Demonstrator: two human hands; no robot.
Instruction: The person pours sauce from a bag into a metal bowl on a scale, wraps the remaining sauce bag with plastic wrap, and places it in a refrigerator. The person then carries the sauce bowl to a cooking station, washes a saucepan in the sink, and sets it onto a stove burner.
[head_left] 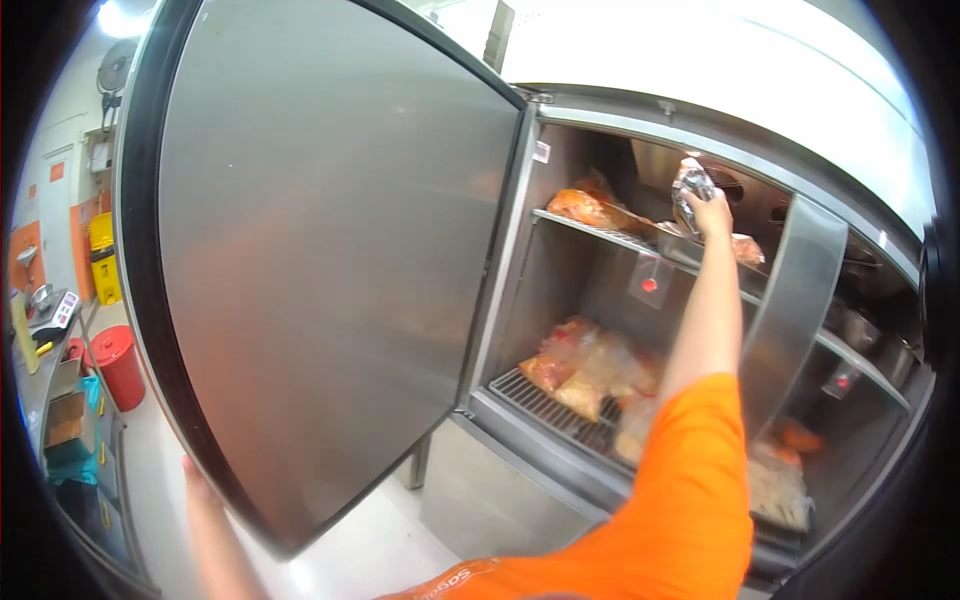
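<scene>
My right hand (pixel 712 213) reaches into the upper part of an open steel refrigerator and is closed on a foil-wrapped package (pixel 690 185), held above the top wire shelf (pixel 600 231). Near it on that shelf are a metal pan (pixel 680 247) and bagged orange-coloured food (pixel 580 207). At the lower outer edge of the wide-open refrigerator door (pixel 330 260) is my left hand (pixel 194 482); its fingers are mostly hidden by the door edge, so their grip does not show.
Several bags of food (pixel 580 375) lie on the lower wire rack (pixel 545 405). A steel centre post (pixel 797 290) divides the refrigerator. Off to the left are a red bin (pixel 117 365), a yellow bin (pixel 104 262) and a counter with a scale (pixel 66 309).
</scene>
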